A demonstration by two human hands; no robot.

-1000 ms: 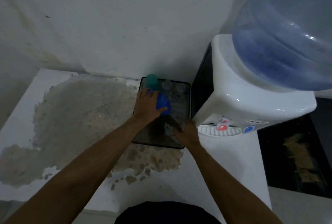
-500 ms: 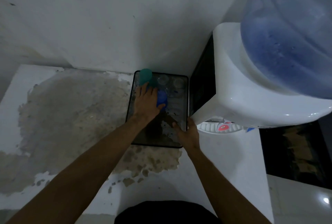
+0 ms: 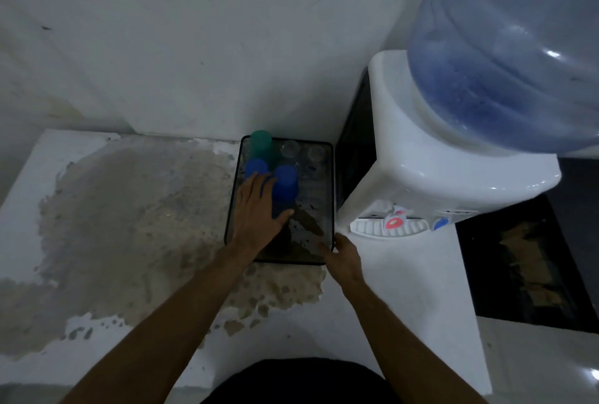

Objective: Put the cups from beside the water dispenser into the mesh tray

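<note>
Spanning the left of the view, a white counter (image 3: 107, 300) carries a broad brownish patch of worn surface (image 3: 129, 219) that runs under the near edge of a black rectangular mesh tray (image 3: 230, 209). The tray sits against the white back wall (image 3: 194, 47), its long axis running from the person toward the wall. Inside it, at the far left corner, stands a green plastic cup (image 3: 261, 143); just nearer are two blue plastic cups, one at the left (image 3: 256, 166) and one beside it (image 3: 285, 180), all apparently mouth-down. Two clear glass cups (image 3: 290, 148) occupy the far right, faint and hard to resolve. The left hand (image 3: 259, 212) lies flat over the tray with fingers spread, fingertips touching the blue cups, gripping nothing. The right hand (image 3: 343, 253) curls loosely on the tray's near right corner. Just beside the tray's right edge rises a white water dispenser (image 3: 421, 157) bearing a large translucent blue bottle (image 3: 505, 53).
</note>
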